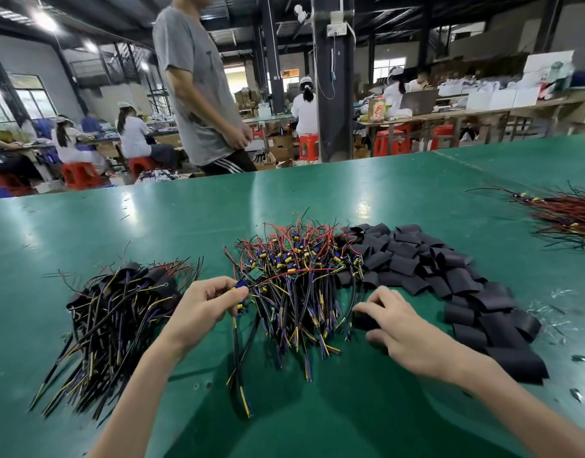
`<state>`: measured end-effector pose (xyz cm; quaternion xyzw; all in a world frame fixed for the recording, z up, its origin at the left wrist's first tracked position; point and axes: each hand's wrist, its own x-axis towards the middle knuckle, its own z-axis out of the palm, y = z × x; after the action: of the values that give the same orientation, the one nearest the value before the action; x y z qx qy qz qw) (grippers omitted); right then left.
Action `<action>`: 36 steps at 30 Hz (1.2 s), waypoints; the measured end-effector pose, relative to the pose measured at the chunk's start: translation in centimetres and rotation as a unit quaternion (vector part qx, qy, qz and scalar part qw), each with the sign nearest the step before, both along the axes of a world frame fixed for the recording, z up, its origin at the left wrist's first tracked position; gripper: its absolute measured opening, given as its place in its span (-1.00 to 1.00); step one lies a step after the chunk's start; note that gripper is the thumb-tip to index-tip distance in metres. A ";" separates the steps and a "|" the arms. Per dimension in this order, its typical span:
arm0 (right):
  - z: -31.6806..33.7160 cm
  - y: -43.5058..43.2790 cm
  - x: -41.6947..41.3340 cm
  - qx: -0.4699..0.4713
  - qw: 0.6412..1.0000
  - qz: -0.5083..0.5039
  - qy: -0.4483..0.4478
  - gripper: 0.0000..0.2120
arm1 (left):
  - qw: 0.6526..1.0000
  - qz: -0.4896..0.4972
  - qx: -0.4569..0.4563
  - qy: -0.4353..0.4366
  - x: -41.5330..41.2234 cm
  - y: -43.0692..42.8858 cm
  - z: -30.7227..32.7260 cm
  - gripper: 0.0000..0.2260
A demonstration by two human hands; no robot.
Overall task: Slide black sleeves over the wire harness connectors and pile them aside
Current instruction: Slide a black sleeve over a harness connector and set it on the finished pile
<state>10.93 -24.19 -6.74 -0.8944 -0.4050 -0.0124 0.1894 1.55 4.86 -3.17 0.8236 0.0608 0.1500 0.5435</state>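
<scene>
The left hand [208, 305] pinches one wire harness [238, 365] by its blue connector [240, 286] between fingertips and thumb, and its wires trail down from the fingers onto the green desk [317, 418]. The right hand [403, 325] curls its fingers round a black sleeve [363, 320] at the near edge of the sleeve pile [449, 276]. Between the hands lies the unsleeved heap [297, 269] — left of the left fingers, the sleeved pile [119, 309].

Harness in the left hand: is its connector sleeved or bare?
Bare: on this harness the blue connector shows uncovered, pinched by the left hand.
</scene>
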 end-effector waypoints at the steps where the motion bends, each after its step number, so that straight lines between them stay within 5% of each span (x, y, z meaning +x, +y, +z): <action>1: 0.0 0.0 0.0 0.039 0.999 -0.008 0.004 -0.64 | 1.000 -0.011 -0.014 0.005 0.0 -0.1 0.1 -0.80; 5: 0.3 0.2 -0.3 0.155 0.987 -0.028 0.005 -0.69 | 0.998 -0.042 -0.036 0.021 -0.1 -0.4 0.1 -0.75; 11: 0.6 0.4 -1.0 0.198 0.979 -0.038 -0.002 -0.74 | 0.996 -0.071 -0.038 0.032 -0.3 -0.7 0.1 -0.80; 29: 0.9 0.6 -1.5 0.219 0.975 -0.021 -0.010 -0.67 | 0.995 -0.083 0.052 0.034 -0.3 -1.2 -0.2 -0.78; 36: 0.3 0.9 -2.0 0.133 0.982 -0.008 -0.132 -0.62 | 0.976 -0.128 0.173 0.024 -0.1 -3.9 -1.2 -0.82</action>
<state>8.92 -23.34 -6.44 -0.8549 -0.4144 -0.1855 0.2510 1.42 0.94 -4.38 0.9094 -0.0594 0.0676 0.4060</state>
